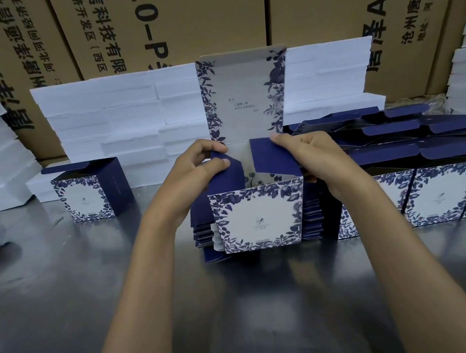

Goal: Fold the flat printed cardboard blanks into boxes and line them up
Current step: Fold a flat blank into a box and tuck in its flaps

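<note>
Two hands, the left hand [197, 168] and the right hand [309, 155], are in the middle of the frame. One half-made box [258, 216] sits between them. One finished box [92, 191] stands alone at the left. At least three more boxes [436, 195] stand in a row at the right edge.

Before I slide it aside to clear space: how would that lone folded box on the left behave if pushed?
The lone box is thin card with its top open, so probably light. It should slide easily on the smooth metal table. A high push might tip or dent it.
</note>
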